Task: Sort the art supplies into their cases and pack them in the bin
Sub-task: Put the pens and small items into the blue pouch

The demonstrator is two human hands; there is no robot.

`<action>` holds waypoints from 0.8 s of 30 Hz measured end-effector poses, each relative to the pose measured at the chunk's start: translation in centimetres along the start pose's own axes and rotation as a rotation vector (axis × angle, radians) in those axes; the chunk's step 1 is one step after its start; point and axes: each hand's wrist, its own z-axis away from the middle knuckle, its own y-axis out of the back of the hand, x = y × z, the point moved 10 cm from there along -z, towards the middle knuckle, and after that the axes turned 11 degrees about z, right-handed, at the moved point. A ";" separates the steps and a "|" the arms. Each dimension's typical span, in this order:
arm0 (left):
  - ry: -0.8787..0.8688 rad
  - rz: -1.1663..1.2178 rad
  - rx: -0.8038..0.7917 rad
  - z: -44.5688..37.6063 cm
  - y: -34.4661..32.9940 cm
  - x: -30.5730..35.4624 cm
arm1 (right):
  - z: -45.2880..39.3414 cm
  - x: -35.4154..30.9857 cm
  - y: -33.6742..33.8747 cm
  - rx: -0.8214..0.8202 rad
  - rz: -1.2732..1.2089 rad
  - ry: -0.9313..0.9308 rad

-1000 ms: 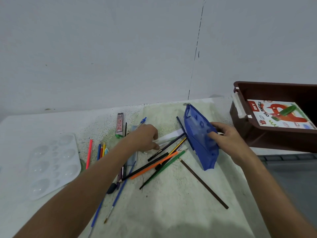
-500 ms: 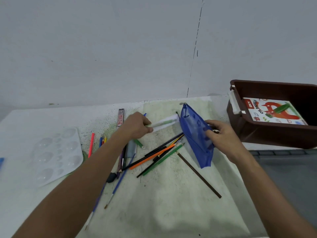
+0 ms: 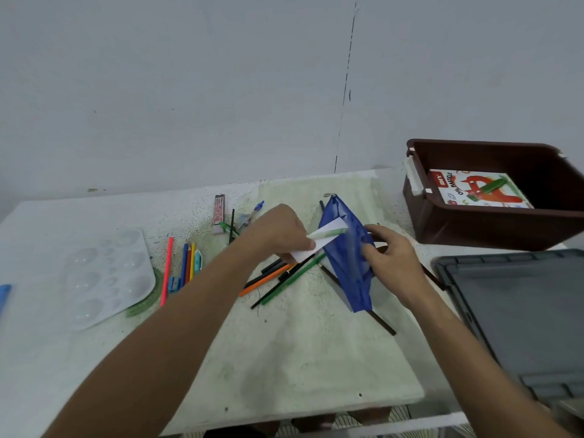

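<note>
Head view, items as I log them. My left hand (image 3: 281, 232) pinches a white paper-wrapped stick with a green band (image 3: 322, 237); its long axis runs low-left to high-right, the far tip pointing into the mouth of the blue translucent zip pouch (image 3: 346, 257). My right hand (image 3: 390, 259) grips that pouch by its right edge, fingers curled round it; the pouch stands tilted, zipper pull at the far top, long axis running away from me.

Brown plastic bin (image 3: 467, 229), far right: holds a flat box (image 3: 474, 189) printed "OIL PASTELS", red artwork.

Under and left of the pouch: a loose heap of orange, green and black pencils (image 3: 278, 279) lying crosswise, and a dark brown stick (image 3: 379, 320) passing beneath the pouch.

Further left: clear plastic paint palette (image 3: 104, 276), a row of coloured pencils (image 3: 186, 263), a small red-labelled pack (image 3: 218, 213), writing unreadable. Grey lid (image 3: 518, 311) at the right edge.
</note>
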 end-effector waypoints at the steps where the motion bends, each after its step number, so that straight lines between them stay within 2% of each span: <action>1: -0.010 0.014 0.006 -0.4 -0.6 0.2 | 0.3 -0.2 0.0 0.002 -0.004 0.007; 7: -0.174 -0.040 0.177 -2.0 -2.4 2.5 | 0.6 0.4 0.0 -0.030 -0.043 -0.025; 11: -0.285 -0.183 0.304 -1.8 -3.6 4.1 | 0.8 0.8 0.0 -0.046 -0.117 -0.062; 13: -0.317 -0.197 0.258 -1.9 -5.1 4.2 | 0.9 1.0 0.1 -0.050 -0.154 -0.077; 19: -0.344 -0.104 -0.021 -2.3 -8.2 2.7 | 0.6 2.0 1.1 -0.024 -0.172 -0.129; 21: -0.323 -0.044 -0.052 -2.2 -8.0 2.1 | 0.5 2.3 1.4 -0.029 -0.156 -0.137; 24: -0.400 -0.095 -0.044 -1.9 -7.4 2.3 | 0.6 2.5 1.8 -0.042 -0.154 -0.144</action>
